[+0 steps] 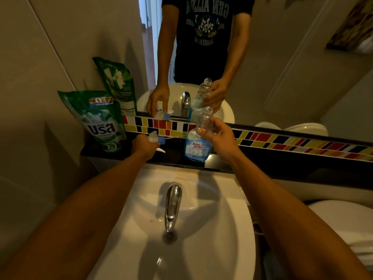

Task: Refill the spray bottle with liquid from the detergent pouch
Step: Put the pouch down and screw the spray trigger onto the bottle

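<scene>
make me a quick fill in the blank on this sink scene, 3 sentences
1. The right hand grips the neck of the spray bottle, whose mouth is ____.
2. The left hand holds the removed ____ head.
3. The green detergent pouch stands on the ledge to the ____ of the bottle.

Missing words: open; sprayer; left

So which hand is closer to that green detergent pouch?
The left hand. It holds the spray head just right of the green pouch on the ledge; the right hand grips the bottle farther right.
</scene>
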Motion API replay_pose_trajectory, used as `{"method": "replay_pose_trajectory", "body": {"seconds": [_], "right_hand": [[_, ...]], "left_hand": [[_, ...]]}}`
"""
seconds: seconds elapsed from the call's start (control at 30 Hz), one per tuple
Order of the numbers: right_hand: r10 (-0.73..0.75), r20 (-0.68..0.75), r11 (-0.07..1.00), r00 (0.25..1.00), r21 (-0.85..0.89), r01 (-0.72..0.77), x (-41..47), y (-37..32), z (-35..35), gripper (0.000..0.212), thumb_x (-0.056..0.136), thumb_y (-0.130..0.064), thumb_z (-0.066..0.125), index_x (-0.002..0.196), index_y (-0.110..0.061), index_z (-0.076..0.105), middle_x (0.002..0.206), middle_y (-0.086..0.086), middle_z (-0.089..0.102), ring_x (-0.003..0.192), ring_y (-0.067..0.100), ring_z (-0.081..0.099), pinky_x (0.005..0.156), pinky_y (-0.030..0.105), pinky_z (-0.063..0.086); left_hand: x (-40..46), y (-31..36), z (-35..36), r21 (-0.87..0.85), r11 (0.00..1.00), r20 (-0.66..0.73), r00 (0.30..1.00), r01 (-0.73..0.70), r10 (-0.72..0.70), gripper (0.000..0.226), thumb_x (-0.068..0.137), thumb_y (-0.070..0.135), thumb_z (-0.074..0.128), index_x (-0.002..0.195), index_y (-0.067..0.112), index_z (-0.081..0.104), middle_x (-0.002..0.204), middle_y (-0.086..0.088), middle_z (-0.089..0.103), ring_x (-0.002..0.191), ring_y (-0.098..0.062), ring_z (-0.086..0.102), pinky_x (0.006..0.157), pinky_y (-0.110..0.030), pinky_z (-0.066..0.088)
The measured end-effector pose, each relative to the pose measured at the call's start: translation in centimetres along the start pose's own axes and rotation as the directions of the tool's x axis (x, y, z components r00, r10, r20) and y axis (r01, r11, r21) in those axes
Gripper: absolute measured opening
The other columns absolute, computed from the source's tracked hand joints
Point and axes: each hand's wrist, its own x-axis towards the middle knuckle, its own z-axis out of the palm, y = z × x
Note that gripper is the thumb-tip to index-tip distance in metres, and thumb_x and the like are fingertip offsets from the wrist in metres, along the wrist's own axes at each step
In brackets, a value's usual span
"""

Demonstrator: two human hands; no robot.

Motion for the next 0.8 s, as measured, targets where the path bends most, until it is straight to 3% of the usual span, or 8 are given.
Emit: {"method": "replay_pose_trajectory", "body": {"seconds": [0.07, 0.23, 0.37, 0.5, 0.63, 0.73, 0.8], "right_hand": [[-0.017, -0.002, 1.000, 1.000, -0.005, 0.017, -0.5, -0.9, -0.4, 0.036, 0.092, -0.020, 0.076, 0.126, -0.018, 0.064, 0.120, 0.001, 0.074, 0.107, 0.018, 0.074, 0.089, 0.040, 0.063], [-0.014, 0.019, 0.999, 1.000, -0.037, 0.014, -2.0, -2.8, -1.3, 0.031, 0.093, -0.017, 0.075, 0.122, -0.014, 0.065, 0.115, 0.003, 0.074, 0.105, 0.022, 0.074, 0.084, 0.035, 0.064], [-0.060, 0.019, 0.993, 0.998, -0.098, 0.061, -3.4, -3.9, -1.7, 0.031, 0.090, -0.021, 0.078, 0.118, -0.017, 0.066, 0.117, 0.003, 0.073, 0.107, 0.022, 0.072, 0.089, 0.040, 0.061], [-0.081, 0.024, 0.988, 0.996, -0.128, 0.084, -4.5, -5.1, -2.2, 0.026, 0.091, -0.019, 0.077, 0.114, -0.022, 0.066, 0.116, 0.002, 0.072, 0.106, 0.022, 0.072, 0.095, 0.048, 0.060], [-0.110, 0.044, 0.966, 0.993, -0.230, 0.117, -5.2, -5.9, -2.7, 0.024, 0.090, -0.021, 0.078, 0.110, -0.019, 0.065, 0.112, 0.013, 0.070, 0.106, 0.031, 0.069, 0.095, 0.053, 0.058], [-0.116, 0.051, 0.957, 0.992, -0.261, 0.126, -5.8, -6.6, -2.8, 0.024, 0.090, -0.024, 0.078, 0.109, -0.028, 0.063, 0.113, 0.013, 0.068, 0.108, 0.033, 0.067, 0.096, 0.053, 0.058], [-0.121, 0.052, 0.954, 0.991, -0.271, 0.131, -6.2, -6.9, -3.0, 0.024, 0.091, -0.024, 0.077, 0.110, -0.028, 0.062, 0.111, 0.011, 0.067, 0.109, 0.034, 0.066, 0.095, 0.051, 0.058]], "left_hand": [[-0.4, 0.8, -1.8, -0.006, 0.999, -0.035, 0.998, -0.052, 0.051, 0.036, 0.083, 0.018, 0.078, 0.111, -0.001, 0.067, 0.106, -0.019, 0.069, 0.097, -0.036, 0.067, 0.077, -0.041, 0.053], [-2.5, 4.3, -7.3, -0.058, 0.975, -0.110, 0.972, -0.216, 0.209, 0.034, 0.085, 0.016, 0.076, 0.116, 0.005, 0.069, 0.102, -0.011, 0.069, 0.090, -0.024, 0.061, 0.074, -0.032, 0.045], [-4.1, 7.8, -11.3, -0.220, 0.925, -0.153, 0.947, -0.310, 0.281, 0.041, 0.086, 0.013, 0.076, 0.124, 0.007, 0.064, 0.107, -0.007, 0.067, 0.091, -0.020, 0.062, 0.059, -0.020, 0.045], [-4.7, 11.3, -14.9, -0.345, 0.866, -0.194, 0.930, -0.361, 0.311, 0.051, 0.081, 0.017, 0.080, 0.130, 0.014, 0.063, 0.123, -0.011, 0.067, 0.104, -0.027, 0.066, 0.066, -0.026, 0.055], [-6.6, 15.1, -17.1, -0.409, 0.796, -0.189, 0.895, -0.447, 0.405, 0.052, 0.082, 0.023, 0.079, 0.131, 0.016, 0.064, 0.115, -0.015, 0.069, 0.080, -0.017, 0.062, 0.056, -0.021, 0.050], [-8.1, 17.6, -18.3, -0.412, 0.760, -0.171, 0.862, -0.502, 0.477, 0.056, 0.082, 0.030, 0.079, 0.134, 0.021, 0.062, 0.115, -0.004, 0.069, 0.093, -0.018, 0.066, 0.066, -0.024, 0.054], [-8.7, 18.9, -18.8, -0.437, 0.729, -0.171, 0.845, -0.526, 0.507, 0.055, 0.081, 0.032, 0.080, 0.132, 0.022, 0.062, 0.117, -0.002, 0.068, 0.103, -0.023, 0.068, 0.079, -0.033, 0.060]]}}
